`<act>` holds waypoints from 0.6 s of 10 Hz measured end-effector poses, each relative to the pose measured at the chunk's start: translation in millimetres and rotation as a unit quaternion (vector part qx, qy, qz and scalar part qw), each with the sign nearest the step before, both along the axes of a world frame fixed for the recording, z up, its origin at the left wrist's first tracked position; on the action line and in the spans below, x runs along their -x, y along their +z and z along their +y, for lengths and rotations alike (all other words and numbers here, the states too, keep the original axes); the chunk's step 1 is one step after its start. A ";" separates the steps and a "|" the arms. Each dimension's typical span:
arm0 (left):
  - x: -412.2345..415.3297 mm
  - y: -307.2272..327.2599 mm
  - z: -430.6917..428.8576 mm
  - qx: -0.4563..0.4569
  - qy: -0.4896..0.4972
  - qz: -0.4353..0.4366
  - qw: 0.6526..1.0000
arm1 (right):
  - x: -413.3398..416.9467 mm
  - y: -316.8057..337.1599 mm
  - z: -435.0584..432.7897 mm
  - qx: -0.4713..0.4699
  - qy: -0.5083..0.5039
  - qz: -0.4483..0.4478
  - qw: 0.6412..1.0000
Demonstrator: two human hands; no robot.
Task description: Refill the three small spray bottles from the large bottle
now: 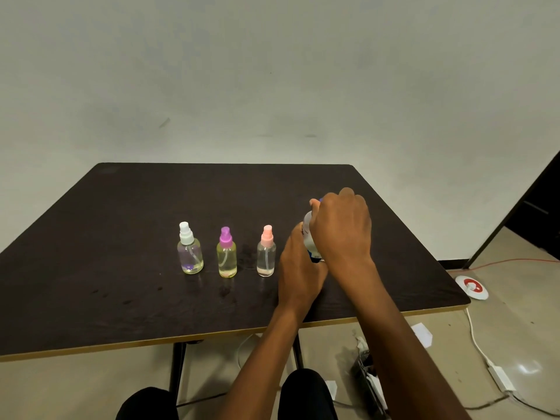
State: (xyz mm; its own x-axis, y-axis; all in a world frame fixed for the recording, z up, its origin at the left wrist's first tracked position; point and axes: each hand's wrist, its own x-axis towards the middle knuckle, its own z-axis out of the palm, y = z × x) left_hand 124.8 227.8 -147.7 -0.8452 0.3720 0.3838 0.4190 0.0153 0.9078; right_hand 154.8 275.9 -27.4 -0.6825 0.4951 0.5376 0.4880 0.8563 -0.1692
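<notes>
Large white plastic bottle [308, 241] held.
Fingers of the left hand [298, 268] wrapped its base; those of the right hand [342, 228] gripped its top.

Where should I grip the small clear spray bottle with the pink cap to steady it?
Probably the round clear body of the pink-capped spray bottle, below the cap, from the near side: it stands upright with bare dark table in front.

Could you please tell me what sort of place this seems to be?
Probably a bare indoor workroom or test space, though I cannot be sure: a plain dark table before an unadorned wall, with a white cable and a round red-and-white device on the floor.
</notes>
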 end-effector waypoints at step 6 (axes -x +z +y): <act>-21.3 20.3 -80.8 0.257 0.124 0.127 0.950 | -4.1 -4.3 9.4 0.035 -0.015 -0.001 0.999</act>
